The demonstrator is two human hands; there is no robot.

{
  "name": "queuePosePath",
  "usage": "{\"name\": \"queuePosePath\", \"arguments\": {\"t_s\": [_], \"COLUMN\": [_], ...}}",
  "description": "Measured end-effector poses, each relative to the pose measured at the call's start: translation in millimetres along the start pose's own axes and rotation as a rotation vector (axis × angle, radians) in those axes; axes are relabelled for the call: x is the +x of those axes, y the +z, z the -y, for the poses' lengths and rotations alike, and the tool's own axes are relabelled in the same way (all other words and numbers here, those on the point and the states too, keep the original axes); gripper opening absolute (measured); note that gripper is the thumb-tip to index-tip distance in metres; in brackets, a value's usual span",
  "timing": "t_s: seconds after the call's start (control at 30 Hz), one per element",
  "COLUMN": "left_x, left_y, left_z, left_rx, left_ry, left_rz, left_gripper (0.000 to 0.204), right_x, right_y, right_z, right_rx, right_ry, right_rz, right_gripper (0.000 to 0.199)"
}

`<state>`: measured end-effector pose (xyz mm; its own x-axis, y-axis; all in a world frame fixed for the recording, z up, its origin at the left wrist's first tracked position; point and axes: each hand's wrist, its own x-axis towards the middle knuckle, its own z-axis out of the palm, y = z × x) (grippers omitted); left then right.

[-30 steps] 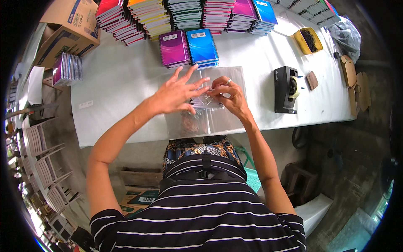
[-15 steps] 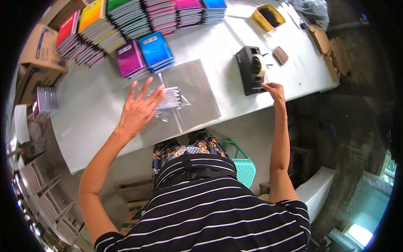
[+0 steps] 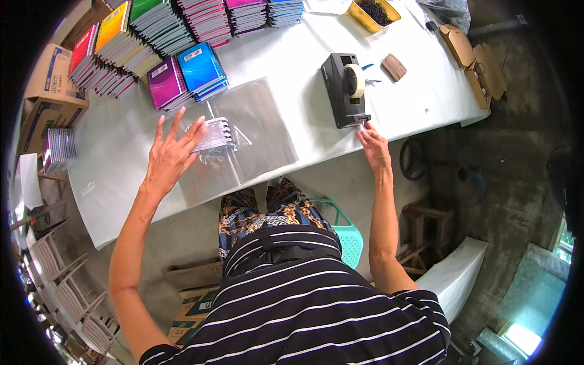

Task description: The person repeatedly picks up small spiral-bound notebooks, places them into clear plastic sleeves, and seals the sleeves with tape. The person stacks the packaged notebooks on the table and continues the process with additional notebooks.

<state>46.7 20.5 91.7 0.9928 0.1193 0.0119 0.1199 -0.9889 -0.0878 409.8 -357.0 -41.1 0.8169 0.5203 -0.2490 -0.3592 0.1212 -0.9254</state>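
A small stack of spiral-bound notebooks [image 3: 214,135] in clear plastic wrap lies on a clear plastic sheet [image 3: 267,121] at the table's near side. My left hand [image 3: 170,155] is open with its fingers spread, the fingertips at the left end of that stack. To the right stands a black tape dispenser [image 3: 338,91] with a roll of clear tape [image 3: 354,81]. My right hand [image 3: 374,148] is closed in a pinch at the dispenser's near, cutting end, on a bit of tape that barely shows.
Purple [image 3: 165,84] and blue [image 3: 202,67] notebooks lie just beyond the sheet, with tall coloured notebook piles [image 3: 159,27] behind. A yellow tub [image 3: 371,17] of dark small pieces, a brown block [image 3: 394,67] and an open carton [image 3: 465,52] are rightward. A green stool [image 3: 348,240] stands below the table.
The whole view has shifted, so the table's things sit further left. My right hand has turned, its fingers now pointing up at the dispenser's near end. My left hand stays spread at the wrapped stack.
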Motion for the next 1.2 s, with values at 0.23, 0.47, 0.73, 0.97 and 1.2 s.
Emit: {"name": "queuePosePath", "arguments": {"t_s": [0.23, 0.47, 0.73, 0.97, 1.2], "left_x": [-1.9, -4.5, -9.1, -3.8, 48.9], "left_y": [1.3, 5.8, 11.1, 10.9, 34.0], "left_z": [2.6, 4.1, 7.4, 19.0, 44.6], "left_rx": [-0.027, -0.095, -0.056, -0.131, -0.784], "left_ry": [-0.005, -0.007, -0.007, 0.031, -0.002], "left_rz": [-0.003, -0.005, -0.028, -0.032, 0.096], "left_gripper": [0.074, 0.068, 0.066, 0.064, 0.062], "right_x": [-40.6, -111.6, -131.0, -139.6, -139.0], "right_y": [54.2, 322.6, 371.2, 377.2, 369.2], "right_z": [10.8, 36.5, -19.3, -47.5, -74.0], "right_rx": [-1.245, -0.014, -0.111, -0.146, -0.42], "right_ry": [0.006, 0.48, 0.426, 0.249, 0.027], "right_rz": [-0.46, 0.172, -0.035, -0.156, -0.15], "right_gripper": [0.03, 0.023, 0.021, 0.023, 0.024]}}
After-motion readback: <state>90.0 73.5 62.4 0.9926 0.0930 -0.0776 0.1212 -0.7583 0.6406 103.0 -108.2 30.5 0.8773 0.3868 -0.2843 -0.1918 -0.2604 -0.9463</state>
